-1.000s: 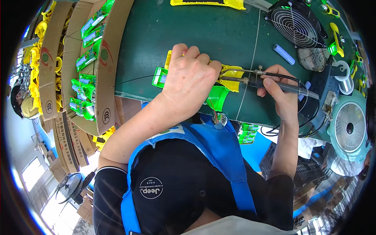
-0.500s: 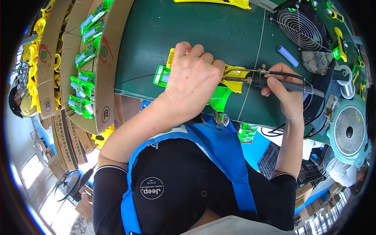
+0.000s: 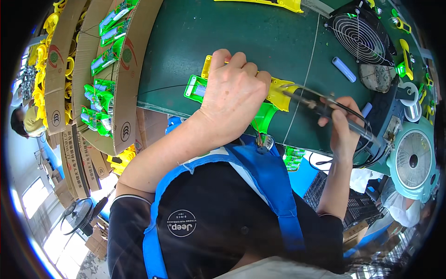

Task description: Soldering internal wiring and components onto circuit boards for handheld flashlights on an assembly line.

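Observation:
My left hand (image 3: 234, 95) is closed over a yellow plastic shell (image 3: 281, 95) and a green plastic shell (image 3: 265, 116) on the green bench; the fingertips are hidden beneath it. A blue cylindrical battery (image 3: 200, 89) shows inside the green shell, left of the hand. At the green shell's near end sits a shiny round reflector (image 3: 265, 142), with thin red wire beside it. My right hand (image 3: 343, 124) grips a soldering iron (image 3: 320, 109) with a thin metal tube along it. Blurred by motion, the iron's front points left, over the yellow shell's right end.
A loose blue battery (image 3: 344, 69) lies right of centre, near a black grilled fan (image 3: 360, 39) and a grey stone-like block (image 3: 375, 76). Farther right are a solder spool (image 3: 412, 109) and a teal fan (image 3: 415, 160). Cardboard boxes (image 3: 125, 79) with green assemblies line the left.
My right hand has drawn slightly right and nearer to me, tilting the soldering iron. A second blue battery behind that hand has come into view. My left hand keeps its hold on the shells.

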Demonstrator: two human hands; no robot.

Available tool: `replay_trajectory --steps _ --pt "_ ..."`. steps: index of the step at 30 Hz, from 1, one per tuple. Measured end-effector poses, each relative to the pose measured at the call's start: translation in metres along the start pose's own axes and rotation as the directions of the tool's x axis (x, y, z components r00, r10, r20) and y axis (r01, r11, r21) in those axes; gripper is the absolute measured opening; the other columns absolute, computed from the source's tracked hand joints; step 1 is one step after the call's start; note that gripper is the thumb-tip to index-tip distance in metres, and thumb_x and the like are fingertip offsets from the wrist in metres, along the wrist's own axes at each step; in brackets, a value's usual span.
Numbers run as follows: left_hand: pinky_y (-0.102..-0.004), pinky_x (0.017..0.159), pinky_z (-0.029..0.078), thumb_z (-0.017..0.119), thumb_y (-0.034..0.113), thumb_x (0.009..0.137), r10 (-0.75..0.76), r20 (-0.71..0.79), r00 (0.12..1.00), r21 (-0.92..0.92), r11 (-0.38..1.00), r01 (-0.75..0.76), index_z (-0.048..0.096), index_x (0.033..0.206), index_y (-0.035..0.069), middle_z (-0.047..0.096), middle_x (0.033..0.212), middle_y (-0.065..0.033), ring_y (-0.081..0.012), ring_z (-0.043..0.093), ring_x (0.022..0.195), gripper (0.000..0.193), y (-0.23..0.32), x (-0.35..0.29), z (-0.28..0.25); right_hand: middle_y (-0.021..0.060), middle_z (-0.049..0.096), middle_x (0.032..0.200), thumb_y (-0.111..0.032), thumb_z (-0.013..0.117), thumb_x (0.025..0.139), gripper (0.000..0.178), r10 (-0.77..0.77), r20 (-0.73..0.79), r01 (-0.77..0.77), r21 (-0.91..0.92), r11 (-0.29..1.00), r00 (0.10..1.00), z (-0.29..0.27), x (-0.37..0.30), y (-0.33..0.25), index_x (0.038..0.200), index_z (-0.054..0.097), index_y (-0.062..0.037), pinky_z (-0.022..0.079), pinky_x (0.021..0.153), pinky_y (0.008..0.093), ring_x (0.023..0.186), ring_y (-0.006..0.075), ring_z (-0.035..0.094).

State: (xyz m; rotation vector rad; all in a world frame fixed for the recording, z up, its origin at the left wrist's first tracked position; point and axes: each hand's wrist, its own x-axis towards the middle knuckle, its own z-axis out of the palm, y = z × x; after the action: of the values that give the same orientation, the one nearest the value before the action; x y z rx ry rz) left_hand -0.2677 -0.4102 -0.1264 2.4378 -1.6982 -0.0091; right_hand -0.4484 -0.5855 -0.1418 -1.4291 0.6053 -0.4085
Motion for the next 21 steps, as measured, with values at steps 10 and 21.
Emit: replay_trajectory --steps 10,21 --pt "-0.0379 0.084 0.038 0.064 0.011 0.071 -0.008 -0.029 1.0 0.062 0.998 0.009 0.062 0.073 0.012 0.056 0.067 -0.0008 -0.0189 0.055 0.078 0.003 0.002 -0.001 0.005 0.0151 0.062 0.094 -0.029 0.059 0.091 0.04 -0.333 -0.022 0.329 -0.109 0.938 0.943 0.061 -0.01 0.026 0.114 0.038 -0.0039 0.045 0.087 0.039 0.086 0.0246 0.065" --pt "-0.0398 0.085 0.038 0.064 0.011 0.071 0.003 -0.044 0.999 -0.006 1.0 -0.004 0.063 0.073 0.012 0.056 0.071 -0.0012 -0.0201 0.056 0.079 0.002 0.003 -0.002 0.006 0.0134 0.058 0.092 -0.023 0.061 0.091 0.037 -0.257 -0.082 0.26 0.034 0.965 0.963 0.069 -0.009 0.034 0.112 0.041 0.0 0.053 0.073 0.0294 0.079 0.0182 0.065"
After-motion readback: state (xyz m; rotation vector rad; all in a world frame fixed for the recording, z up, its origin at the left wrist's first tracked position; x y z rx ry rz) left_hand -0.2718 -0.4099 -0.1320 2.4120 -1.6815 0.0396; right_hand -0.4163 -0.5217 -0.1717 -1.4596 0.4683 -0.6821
